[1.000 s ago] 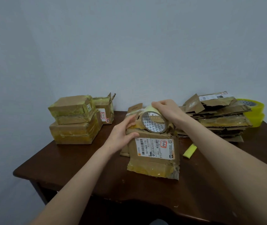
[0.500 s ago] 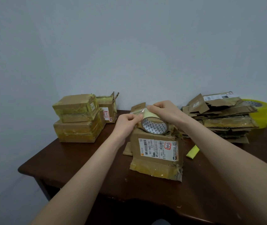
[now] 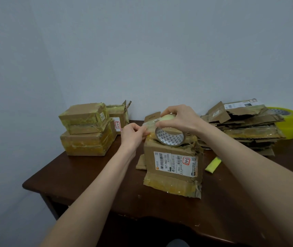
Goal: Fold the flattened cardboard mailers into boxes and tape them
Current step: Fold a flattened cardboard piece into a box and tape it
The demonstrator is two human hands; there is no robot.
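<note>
On the dark table the flattened mailers lie piled at the back right, and the box stands in the middle. On its top the right hand grasps the tape roll; the left hand pinches its loose end.

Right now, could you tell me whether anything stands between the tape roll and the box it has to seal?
Nothing visible does. The right hand holds the tape roll on top of the box, and the left hand pinches the tape's free end at the box's left edge. A raised flap stands behind it.
</note>
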